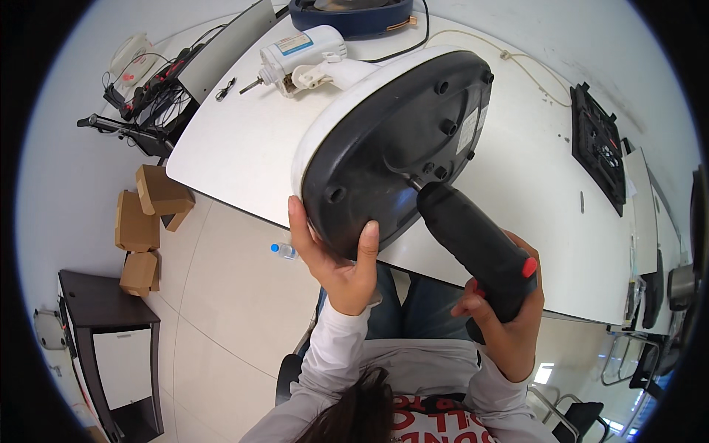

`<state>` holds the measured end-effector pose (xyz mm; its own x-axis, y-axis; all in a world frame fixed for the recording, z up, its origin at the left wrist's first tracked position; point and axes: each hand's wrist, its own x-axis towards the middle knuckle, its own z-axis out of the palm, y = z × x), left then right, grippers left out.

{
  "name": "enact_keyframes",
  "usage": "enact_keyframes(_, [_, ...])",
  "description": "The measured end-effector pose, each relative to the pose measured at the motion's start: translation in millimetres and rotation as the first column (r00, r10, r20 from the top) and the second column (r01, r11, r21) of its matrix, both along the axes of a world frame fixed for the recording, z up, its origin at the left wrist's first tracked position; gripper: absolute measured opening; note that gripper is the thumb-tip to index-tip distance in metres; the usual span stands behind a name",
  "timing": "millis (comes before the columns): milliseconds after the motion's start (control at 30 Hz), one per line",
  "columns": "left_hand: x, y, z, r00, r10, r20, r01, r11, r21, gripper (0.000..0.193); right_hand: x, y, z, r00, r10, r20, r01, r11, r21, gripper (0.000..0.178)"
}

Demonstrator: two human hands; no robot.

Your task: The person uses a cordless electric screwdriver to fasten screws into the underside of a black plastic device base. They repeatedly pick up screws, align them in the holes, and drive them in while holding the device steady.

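Observation:
A white fan's base (369, 140) is tipped up, its black underside facing me, with several round holes and a pale label on it. My left hand (340, 269) grips the base's lower rim, thumb on the black underside and fingers at the white shell. In my right hand (509, 325) is a black cordless screwdriver (469, 232) with red buttons. Its bit reaches the underside near the middle; the very tip is hidden in the recess. Beyond the base, the white motor housing (306, 52) lies on the table with its metal shaft pointing left.
On the white table (244, 159), a dark blue round part (351, 18) stands at the back. An open black tool case (597, 144) and a small metal rod (582, 201) lie at the right. Cardboard boxes (138, 221), a bottle (283, 251) and a dark cabinet (111, 295) are at the left.

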<state>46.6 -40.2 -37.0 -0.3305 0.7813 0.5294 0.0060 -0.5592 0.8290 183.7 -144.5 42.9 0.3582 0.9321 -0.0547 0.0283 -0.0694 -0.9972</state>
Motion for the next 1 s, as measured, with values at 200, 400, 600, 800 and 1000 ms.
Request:
enact_keyframes(200, [0.5,0.6,-2.8,1.000,0.011,0.004,-0.011,1.000,0.004,0.091,-0.6,0.2,6.4,0.999,0.002,-0.053,-0.005,0.998,-0.055,0.065])
enact_keyframes(400, [1.8,0.4,-1.1,1.000,-0.007,0.022,0.007,1.000,-0.002,0.091,1.0,-0.5,1.4,1.000,-0.005,-0.028,0.005,1.000,-0.024,0.063])
enact_keyframes(600, [0.3,-0.1,-2.4,1.000,0.005,0.002,-0.005,1.000,-0.001,0.091,1.3,0.5,3.9,0.998,0.008,-0.059,-0.011,0.999,-0.038,0.062])
enact_keyframes(800, [2.1,-0.8,-2.0,1.000,0.004,0.023,-0.003,1.000,-0.016,0.091,-0.2,-0.1,1.8,1.000,-0.005,-0.012,0.004,1.000,-0.015,0.062])
enact_keyframes(1000, [2.0,-0.6,-2.9,0.999,0.008,0.032,-0.008,1.000,-0.016,0.092,1.4,0.0,0.1,0.998,-0.001,-0.065,0.000,1.000,-0.021,0.062])
